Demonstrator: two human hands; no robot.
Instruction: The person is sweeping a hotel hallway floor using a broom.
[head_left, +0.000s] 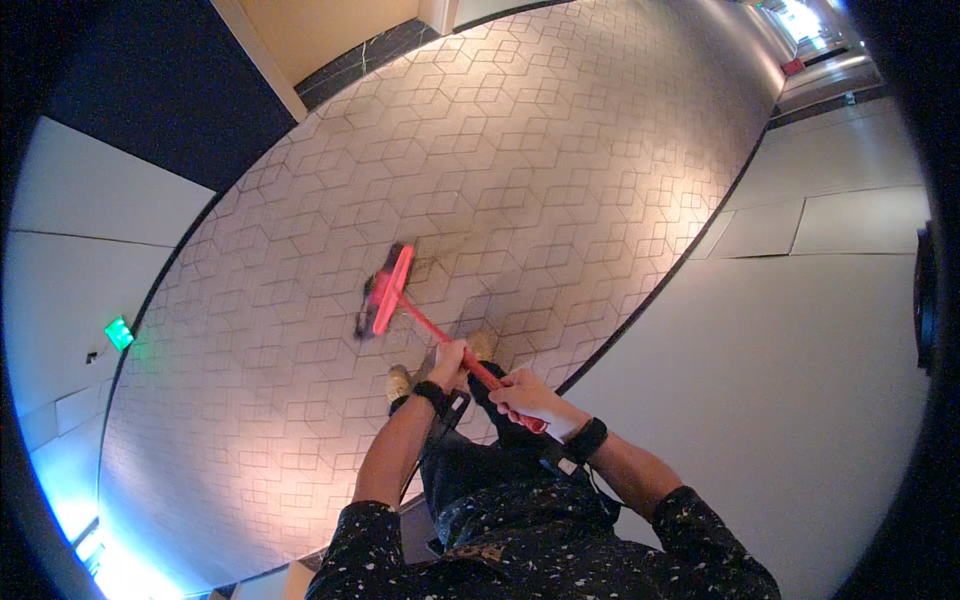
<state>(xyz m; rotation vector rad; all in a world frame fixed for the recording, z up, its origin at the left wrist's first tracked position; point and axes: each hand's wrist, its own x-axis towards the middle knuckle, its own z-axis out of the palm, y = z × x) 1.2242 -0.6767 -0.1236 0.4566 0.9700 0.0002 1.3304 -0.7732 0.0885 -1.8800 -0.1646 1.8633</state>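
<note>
A broom with a red handle (426, 319) slants across the front of my body. Its wide pink-red head (394, 289) is over the carpet, with dark, motion-blurred parts along its far side. My left hand (448, 361) is wrapped around the middle of the handle. Nearer the handle's end, my right hand (525, 396) grips it, and the red tip shows just below the fingers. Some dark specks (429, 262) lie on the carpet beside the head; what they are is too small to tell.
A patterned carpet (525, 165) runs along a corridor between pale walls (750, 375). At the left wall's base glows a green-lit sign (118, 333). A doorway with a wooden frame (262, 60) stands at upper left. My shoes (398, 382) are close behind the broom head.
</note>
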